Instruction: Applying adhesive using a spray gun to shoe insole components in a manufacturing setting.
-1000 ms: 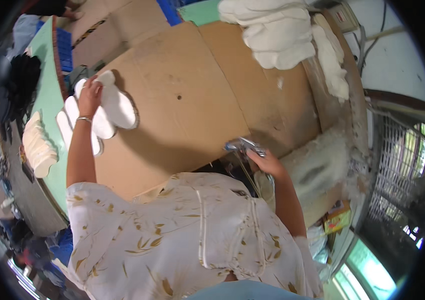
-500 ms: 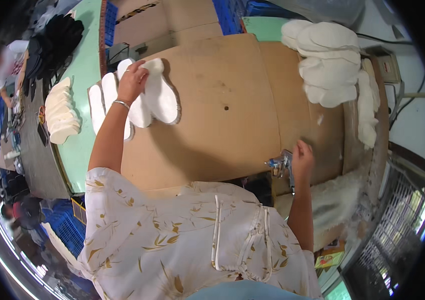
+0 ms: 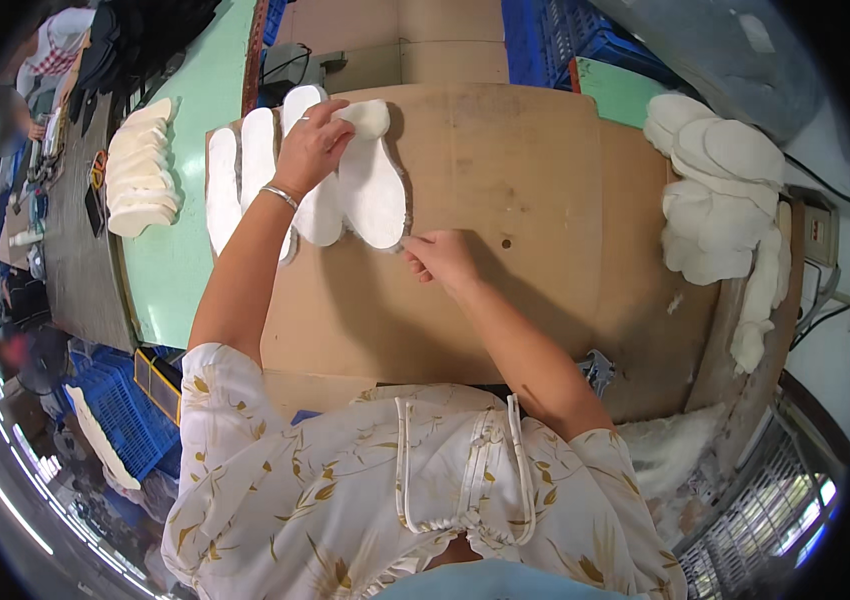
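Several white insoles lie side by side on a brown cardboard sheet (image 3: pixel 505 170). Over the far end of the rightmost insole (image 3: pixel 373 195) sits a small cream pad (image 3: pixel 367 118). My left hand (image 3: pixel 313 148), with a bracelet at the wrist, is closed, thumb and fingertips pinched at the pad's left edge. At the near end of that same insole, my right hand (image 3: pixel 442 258) is closed, thumb and forefinger pinching its rim. A metal spray gun (image 3: pixel 598 370) shows beside my right forearm, partly hidden by it.
Cream pads (image 3: pixel 143 170) lie in an overlapping row on the green table (image 3: pixel 180 260) at left. White pads (image 3: pixel 715 190) are piled at far right. Blue crates (image 3: pixel 555 45) stand beyond the cardboard, and another blue crate (image 3: pixel 125 410) is at lower left. A person (image 3: pixel 50 55) is at far left.
My right hand has moved from beside the spray gun up and left to the near end of the rightmost insole. My left hand stays at the far end. The whole view has shifted.
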Demonstrator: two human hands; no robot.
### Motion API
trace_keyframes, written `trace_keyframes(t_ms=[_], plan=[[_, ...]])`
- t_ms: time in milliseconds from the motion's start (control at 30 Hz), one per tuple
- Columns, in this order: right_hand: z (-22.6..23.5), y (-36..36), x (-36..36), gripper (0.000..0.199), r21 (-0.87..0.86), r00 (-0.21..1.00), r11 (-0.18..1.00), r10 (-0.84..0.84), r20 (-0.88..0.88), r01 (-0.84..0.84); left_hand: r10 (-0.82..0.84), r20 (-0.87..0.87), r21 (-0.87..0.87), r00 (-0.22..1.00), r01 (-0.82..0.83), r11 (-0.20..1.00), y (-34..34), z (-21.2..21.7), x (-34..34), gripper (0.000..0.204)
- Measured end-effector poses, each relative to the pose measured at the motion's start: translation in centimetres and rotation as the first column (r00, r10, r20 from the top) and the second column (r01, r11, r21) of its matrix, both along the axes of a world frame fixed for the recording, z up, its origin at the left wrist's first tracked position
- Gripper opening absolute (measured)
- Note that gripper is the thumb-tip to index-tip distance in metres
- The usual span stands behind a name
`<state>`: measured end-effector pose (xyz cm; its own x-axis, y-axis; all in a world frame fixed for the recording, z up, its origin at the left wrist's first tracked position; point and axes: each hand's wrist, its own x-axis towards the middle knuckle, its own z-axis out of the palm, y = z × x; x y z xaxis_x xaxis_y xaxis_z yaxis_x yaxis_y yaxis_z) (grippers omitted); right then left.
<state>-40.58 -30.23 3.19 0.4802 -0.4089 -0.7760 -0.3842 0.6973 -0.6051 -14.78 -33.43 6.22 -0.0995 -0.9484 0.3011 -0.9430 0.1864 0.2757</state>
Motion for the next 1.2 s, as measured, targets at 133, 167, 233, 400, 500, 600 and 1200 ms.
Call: trace_keyframes(t_ms=[133,167,233,400,500,600,1200], plan=[[-0.7,0.1,0.8,0.017,-0.008,0.996,0.997,-0.076,0.037,0.076,0.041,-0.021,0.046,0.999,-0.04,0.998,0.1,-0.4,0.2,0.008],[-1.0,0.0,0.9,0.017,-0.01,0.996,0.997,-0.078,0.039,0.079,0.042,-0.021,0.047,0.999,-0.041,0.998,0.0,-0.4,0.1,0.008],[-1.2,-0.1,0.9,0.018,-0.01,0.996,0.996,-0.083,0.041,0.083,0.026,-0.034,0.058,0.999,-0.024,0.998,-0.2,-0.5,0.2,0.007],[-1.8,-0.1,0.9,0.015,-0.105,0.999,0.994,0.011,-0.042,-0.015,0.127,-0.163,0.048,0.978,-0.121,0.991,-2.0,-1.2,1.1,0.006],[-1.5,0.5,0.9,0.014,-0.188,0.997,0.981,0.036,-0.07,-0.049,0.29,-0.188,0.02,0.938,-0.291,0.956,-4.0,-2.6,3.1,0.008],[-1.5,0.8,0.9,0.016,-0.267,0.999,0.962,0.044,-0.03,-0.051,0.418,-0.209,0.085,0.884,-0.409,0.908,-5.6,-3.7,4.7,0.014],[-0.7,2.4,-1.6,0.016,-0.435,0.993,0.895,0.072,-0.092,-0.105,0.477,-0.338,0.071,0.812,-0.483,0.873,12.1,0.2,-5.8,0.035]])
